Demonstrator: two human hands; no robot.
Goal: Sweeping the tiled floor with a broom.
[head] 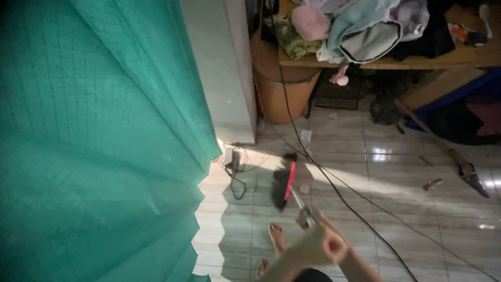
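Both hands (318, 240) were clenched around the broom (284, 180) handle, one above the other. Its bristles sat on the tile floor (396, 172), near the green curtain (99, 146). Sweeping was underway; next, I think, a gentle pull nearer.

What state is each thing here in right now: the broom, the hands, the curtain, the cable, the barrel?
Red-backed broom with dark bristles: bristles down on the tiled floor, handle tilted.
Left hand: closed on the broom handle, lower down.
Right hand: closed around the handle's top.
Green fabric curtain: hanging, folded in pleats.
Black cable: lying loose across the floor.
Brown barrel: upright under the wooden table.
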